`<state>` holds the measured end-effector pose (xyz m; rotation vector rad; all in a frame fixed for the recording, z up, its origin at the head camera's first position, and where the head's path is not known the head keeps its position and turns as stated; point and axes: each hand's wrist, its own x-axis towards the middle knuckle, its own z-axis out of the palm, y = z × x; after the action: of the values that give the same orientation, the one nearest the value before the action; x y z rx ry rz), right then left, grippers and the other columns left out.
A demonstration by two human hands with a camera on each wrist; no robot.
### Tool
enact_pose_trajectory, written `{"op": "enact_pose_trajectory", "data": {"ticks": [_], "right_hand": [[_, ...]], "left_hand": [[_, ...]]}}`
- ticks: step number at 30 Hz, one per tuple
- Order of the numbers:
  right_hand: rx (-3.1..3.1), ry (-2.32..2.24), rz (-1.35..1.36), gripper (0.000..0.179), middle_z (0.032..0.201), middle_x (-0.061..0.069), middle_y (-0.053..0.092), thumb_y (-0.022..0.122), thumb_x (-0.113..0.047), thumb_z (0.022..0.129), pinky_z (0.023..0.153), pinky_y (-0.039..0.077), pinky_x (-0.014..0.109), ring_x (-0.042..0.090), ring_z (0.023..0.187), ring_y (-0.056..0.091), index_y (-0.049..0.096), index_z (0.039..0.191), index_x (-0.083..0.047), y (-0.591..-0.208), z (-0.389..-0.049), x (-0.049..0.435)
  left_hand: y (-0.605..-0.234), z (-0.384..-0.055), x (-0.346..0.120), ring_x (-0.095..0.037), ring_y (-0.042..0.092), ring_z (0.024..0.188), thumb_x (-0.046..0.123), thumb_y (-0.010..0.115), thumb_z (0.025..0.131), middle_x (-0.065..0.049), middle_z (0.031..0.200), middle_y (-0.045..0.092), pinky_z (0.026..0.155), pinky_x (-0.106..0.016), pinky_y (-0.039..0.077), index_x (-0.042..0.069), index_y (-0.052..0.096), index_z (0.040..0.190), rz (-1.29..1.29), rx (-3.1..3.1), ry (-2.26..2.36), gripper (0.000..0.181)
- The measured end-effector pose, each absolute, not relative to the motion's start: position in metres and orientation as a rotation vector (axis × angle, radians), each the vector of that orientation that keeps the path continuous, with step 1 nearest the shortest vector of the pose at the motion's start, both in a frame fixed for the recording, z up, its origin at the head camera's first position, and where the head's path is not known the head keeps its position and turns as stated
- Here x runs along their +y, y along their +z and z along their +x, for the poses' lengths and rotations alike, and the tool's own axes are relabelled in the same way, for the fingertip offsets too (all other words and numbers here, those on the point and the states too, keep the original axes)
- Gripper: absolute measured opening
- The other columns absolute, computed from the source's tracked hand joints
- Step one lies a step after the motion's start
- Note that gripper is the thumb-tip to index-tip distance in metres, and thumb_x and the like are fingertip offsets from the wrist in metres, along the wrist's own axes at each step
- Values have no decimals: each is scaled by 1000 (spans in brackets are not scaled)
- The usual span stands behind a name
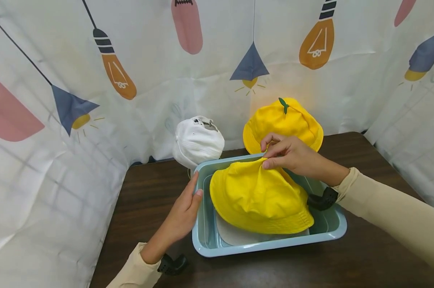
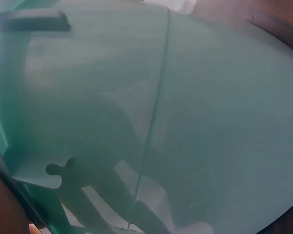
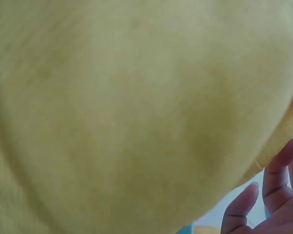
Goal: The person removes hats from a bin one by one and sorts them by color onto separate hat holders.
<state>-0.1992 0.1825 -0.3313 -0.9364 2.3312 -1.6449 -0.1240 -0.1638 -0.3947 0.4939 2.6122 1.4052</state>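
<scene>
A yellow bucket hat [image 1: 256, 196] sits in a light blue plastic basin [image 1: 269, 244], its crown drawn up to a peak. My right hand [image 1: 292, 156] pinches that peak between thumb and fingers. In the right wrist view, blurred yellow cloth of the hat [image 3: 127, 117] fills most of the picture, and my right hand's fingers [image 3: 278, 175] show at the lower right. My left hand [image 1: 179, 214] holds the basin's left side, thumb over the rim and fingers along the outside. The basin's wall [image 2: 102, 97] covers most of the left wrist view.
Behind the basin are a white cap [image 1: 199, 140] at the left and another yellow hat with a green sprout [image 1: 285, 124] at the right. Something flat and pale [image 1: 235, 234] lies under the hat in the basin. Patterned cloth [image 1: 217, 80] hangs behind the dark wooden table [image 1: 148, 196].
</scene>
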Motion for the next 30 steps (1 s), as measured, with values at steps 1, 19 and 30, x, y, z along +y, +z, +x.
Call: {"op": "enact_pose_trajectory", "data": {"ticks": [1, 19, 30], "right_hand": [[2337, -1650, -927, 9, 107, 8, 52, 76, -13, 92, 76, 49, 22, 22, 101, 50, 81, 86, -8, -330, -200, 184], [2376, -1914, -804, 14, 111, 5, 54, 72, -4, 93, 82, 53, 17, 21, 107, 49, 77, 95, 9, -300, -198, 198], [2363, -2128, -737, 15, 114, 8, 50, 68, -2, 95, 89, 55, 15, 27, 115, 49, 75, 99, 12, -273, -194, 199]], "left_hand": [[-395, -124, -164, -34, 19, 157, 22, 37, 113, -8, 173, 10, 122, -58, 21, 13, 6, 166, 493, 2612, 1407, 62], [-396, -124, -164, -35, 16, 158, 23, 37, 113, -8, 173, 8, 122, -61, 20, 14, 4, 166, 477, 2605, 1421, 63], [-396, -123, -164, -39, 19, 156, 28, 37, 113, -11, 173, 10, 120, -63, 20, 13, 7, 166, 489, 2619, 1433, 62]]}}
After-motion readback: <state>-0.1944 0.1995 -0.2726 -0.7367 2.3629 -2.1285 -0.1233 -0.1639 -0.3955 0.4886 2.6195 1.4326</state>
